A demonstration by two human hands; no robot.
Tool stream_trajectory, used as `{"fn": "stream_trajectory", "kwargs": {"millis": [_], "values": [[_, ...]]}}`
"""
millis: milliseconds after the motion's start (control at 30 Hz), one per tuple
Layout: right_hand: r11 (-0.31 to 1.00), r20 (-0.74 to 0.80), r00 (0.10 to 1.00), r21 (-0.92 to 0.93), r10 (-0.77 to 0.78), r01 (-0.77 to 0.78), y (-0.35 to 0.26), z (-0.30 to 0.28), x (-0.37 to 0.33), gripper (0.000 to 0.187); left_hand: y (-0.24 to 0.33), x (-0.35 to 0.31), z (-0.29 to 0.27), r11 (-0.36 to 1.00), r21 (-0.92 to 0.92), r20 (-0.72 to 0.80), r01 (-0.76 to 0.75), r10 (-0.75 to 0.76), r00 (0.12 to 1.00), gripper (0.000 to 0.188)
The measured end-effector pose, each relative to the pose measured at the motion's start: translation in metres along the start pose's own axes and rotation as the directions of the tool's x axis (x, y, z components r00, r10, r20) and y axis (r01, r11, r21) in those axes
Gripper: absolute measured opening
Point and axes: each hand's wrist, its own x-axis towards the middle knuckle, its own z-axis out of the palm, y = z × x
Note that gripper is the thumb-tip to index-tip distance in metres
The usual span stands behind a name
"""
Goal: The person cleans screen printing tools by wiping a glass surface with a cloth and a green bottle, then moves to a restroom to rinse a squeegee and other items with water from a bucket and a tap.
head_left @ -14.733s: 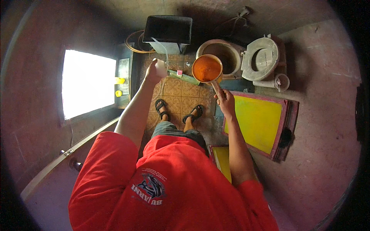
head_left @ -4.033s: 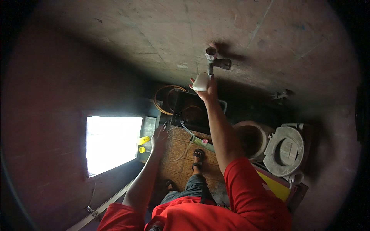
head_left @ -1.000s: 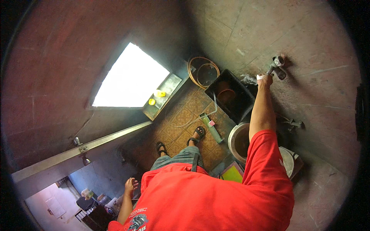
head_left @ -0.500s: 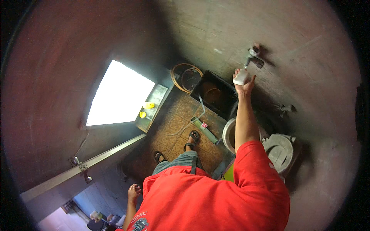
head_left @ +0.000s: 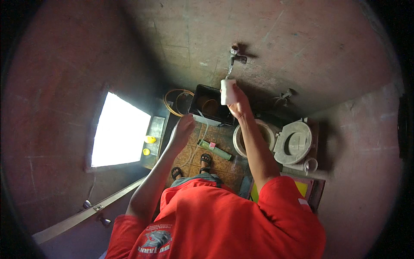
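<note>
My right hand [head_left: 239,102] is raised towards the far wall, its fingers closed around a white oblong thing [head_left: 228,92] with rounded edges. I cannot make out its exact kind. Just above it, a metal tap [head_left: 235,55] sticks out of the wall, and a stream of water [head_left: 229,71] runs from it to the top of the white thing. My left hand [head_left: 185,125] reaches forward over the tiled floor, near the dark tub. Its fingers are not clear enough to tell whether they hold anything.
A black tub [head_left: 208,101] with a brown round vessel in it stands below the tap. To its left are coiled hoses [head_left: 172,101]; to the right, a round basin [head_left: 237,140] and a grey toilet lid [head_left: 282,144]. A green tube [head_left: 221,152] lies on the floor. Yellow items [head_left: 149,139] sit on the window ledge.
My left arm has come up and forward from low at the left side. The white thing, flat on my right palm before, now stands upright in my grip. The view has shifted.
</note>
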Motion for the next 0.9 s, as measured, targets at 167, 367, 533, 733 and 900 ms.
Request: {"fn": "stream_trajectory", "kwargs": {"millis": [167, 367, 533, 733, 900], "values": [[0.798, -0.096, 0.970, -0.589, -0.223, 0.126, 0.036, 0.095, -0.067, 0.028, 0.019, 0.060, 0.050, 0.983, -0.158, 0.065, -0.097, 0.109, 0.992, 0.034], [0.722, -0.226, 0.841, -0.646, -0.492, 0.248, 0.067, 0.104, -0.105, 0.021, 0.030, 0.028, 0.066, 0.976, 0.107, 0.032, -0.188, 0.186, 0.982, 0.035], [0.724, -0.216, 0.826, -0.625, -0.521, 0.293, 0.067, 0.113, -0.120, 0.024, 0.035, 0.020, 0.062, 0.998, -0.022, 0.127, -0.055, 0.058, 0.990, 0.031], [0.739, -0.246, 0.875, -0.652, -0.417, 0.169, 0.051, 0.056, -0.104, 0.035, 0.002, 0.051, 0.072, 0.797, -0.492, 0.550, 0.351, -0.027, 0.834, 0.032], [0.238, 0.060, 0.910, -0.956, -0.410, 0.171, 0.006, 0.039, -0.123, 0.081, 0.006, 0.063, 0.079, 0.896, -0.319, 0.614, 0.310, -0.054, 0.787, 0.032]]}}
